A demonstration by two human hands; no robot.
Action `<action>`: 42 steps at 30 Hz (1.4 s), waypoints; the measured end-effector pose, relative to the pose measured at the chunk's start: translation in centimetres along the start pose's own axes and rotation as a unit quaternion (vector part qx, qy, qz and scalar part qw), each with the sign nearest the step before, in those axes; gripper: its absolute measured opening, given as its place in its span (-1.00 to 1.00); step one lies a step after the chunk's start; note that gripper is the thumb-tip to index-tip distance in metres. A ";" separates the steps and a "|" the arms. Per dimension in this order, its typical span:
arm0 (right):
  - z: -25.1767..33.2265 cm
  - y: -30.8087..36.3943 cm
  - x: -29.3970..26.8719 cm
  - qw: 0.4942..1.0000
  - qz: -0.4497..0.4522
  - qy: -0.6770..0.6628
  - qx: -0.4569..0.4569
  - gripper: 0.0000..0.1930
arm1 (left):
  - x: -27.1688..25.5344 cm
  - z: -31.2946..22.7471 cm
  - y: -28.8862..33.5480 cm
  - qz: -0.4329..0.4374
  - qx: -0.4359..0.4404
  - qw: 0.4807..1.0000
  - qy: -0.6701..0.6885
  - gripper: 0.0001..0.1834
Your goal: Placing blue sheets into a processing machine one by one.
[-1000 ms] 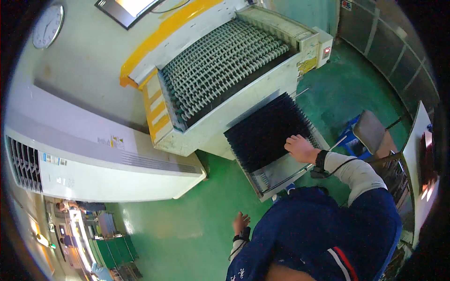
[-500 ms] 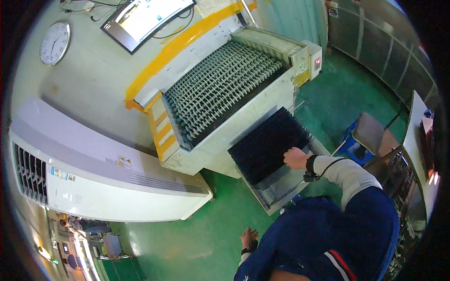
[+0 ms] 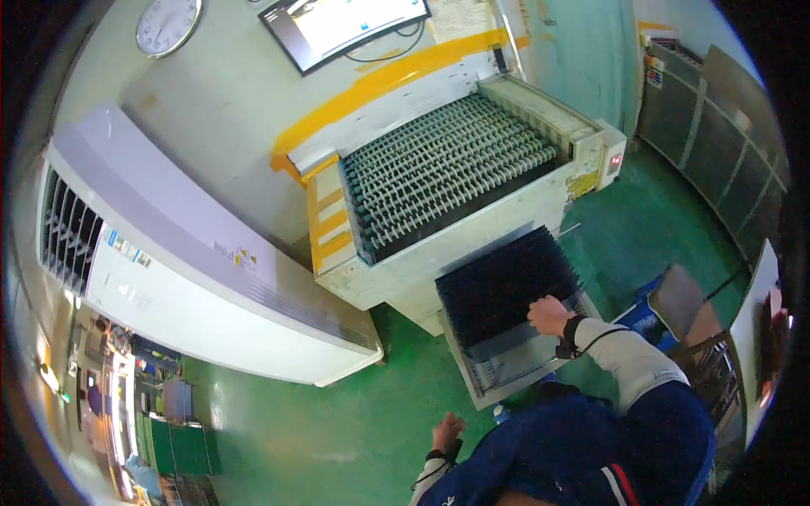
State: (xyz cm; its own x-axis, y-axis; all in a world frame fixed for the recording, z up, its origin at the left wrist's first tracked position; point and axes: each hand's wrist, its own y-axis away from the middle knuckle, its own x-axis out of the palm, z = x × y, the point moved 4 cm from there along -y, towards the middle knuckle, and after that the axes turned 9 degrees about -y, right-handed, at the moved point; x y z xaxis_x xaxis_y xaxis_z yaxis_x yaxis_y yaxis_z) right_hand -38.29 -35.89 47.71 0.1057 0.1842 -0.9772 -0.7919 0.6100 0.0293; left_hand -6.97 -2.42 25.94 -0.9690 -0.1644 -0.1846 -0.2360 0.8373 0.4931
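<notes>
A black, bristly rack of thin upright rows [image 3: 506,282] sits in a metal tray-like stand [image 3: 515,381] against the front of a machine. Over the rack's near right part is my right hand [image 3: 550,315], its fingers curled together. What those fingers hold, if anything, is hidden. My left hand [image 3: 448,431] hangs low above the green floor, left of my body. Its fingers look loosely apart, and nothing shows in it. Dark bands circle both wrists.
Behind the rack stands the roller conveyor machine [image 3: 456,164] with a small control box [image 3: 613,156]. A tall white air conditioner [image 3: 219,287] is at the left. To the right are a blue bin [image 3: 650,319] and a white panel [image 3: 759,329]. A screen [image 3: 346,25] hangs above.
The view has shifted, so the machine and rack appear further right and lower. My right hand stays over the rack's near right part; my left hand still hangs low.
</notes>
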 end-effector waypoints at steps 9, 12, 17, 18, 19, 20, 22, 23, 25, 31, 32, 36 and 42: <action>-0.4 1.8 0.3 0.997 0.021 -0.027 -0.073 -0.89 | 2.4 -10.2 1.4 -0.048 -0.148 0.968 0.198 -0.40; -0.6 0.8 -2.9 0.989 0.003 -0.066 -0.132 -0.86 | 4.3 -11.6 0.7 -0.041 -0.144 0.968 0.200 -0.37; -0.7 1.0 -11.4 0.983 0.032 -0.094 -0.154 -0.85 | 8.0 -16.1 -0.9 -0.069 0.024 0.996 -0.051 -0.44; -0.9 1.1 -13.2 0.975 -0.006 -0.110 -0.192 -0.86 | 7.7 -16.4 -1.0 -0.112 -0.073 0.990 -0.039 -0.45; -0.8 1.2 -15.2 0.963 -0.041 -0.126 -0.234 -0.86 | 7.5 -15.7 -0.5 -0.155 -0.170 0.973 -0.022 -0.46; -0.6 1.1 -17.3 0.959 -0.030 -0.132 -0.248 -0.86 | 6.9 -14.6 -0.7 -0.190 -0.158 0.969 0.010 -0.46; -2.2 0.5 -21.1 0.958 -0.106 -0.176 -0.201 -0.87 | 8.1 -14.7 0.0 -0.253 -0.148 0.956 0.022 -0.47; -3.8 0.2 -22.0 0.941 -0.145 -0.220 -0.213 -0.88 | 9.0 -18.1 0.0 -0.278 -0.149 0.949 -0.002 -0.48; -5.2 -0.6 -23.5 0.909 -0.172 -0.317 -0.208 -0.89 | 10.7 -18.9 0.4 -0.182 -0.120 0.968 0.125 -0.38; -8.2 -0.7 -21.7 0.882 -0.191 -0.400 -0.159 -0.95 | 15.6 -24.0 -1.1 -0.135 -0.069 0.957 0.245 -0.21; -8.6 -0.9 -21.4 0.882 -0.183 -0.403 -0.162 -0.95 | 15.9 -24.7 -1.2 -0.135 -0.051 0.956 0.256 -0.21; -9.6 -2.5 -21.2 0.885 -0.147 -0.423 -0.123 -0.95 | 15.3 -26.8 -0.4 -0.165 -0.035 0.950 0.264 -0.18; -6.6 -2.1 -21.7 0.882 -0.128 -0.401 -0.213 -0.92 | 13.5 -27.1 -2.4 -0.221 -0.054 0.932 0.282 -0.11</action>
State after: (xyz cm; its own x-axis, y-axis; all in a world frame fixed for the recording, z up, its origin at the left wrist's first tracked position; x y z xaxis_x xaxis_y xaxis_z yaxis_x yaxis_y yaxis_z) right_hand -42.93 -46.25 67.51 0.5694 0.6722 -0.4733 -0.8168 0.3972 -0.4185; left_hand -21.47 -20.81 45.34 -0.6521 -0.7549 0.0703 -0.5983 0.5694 0.5637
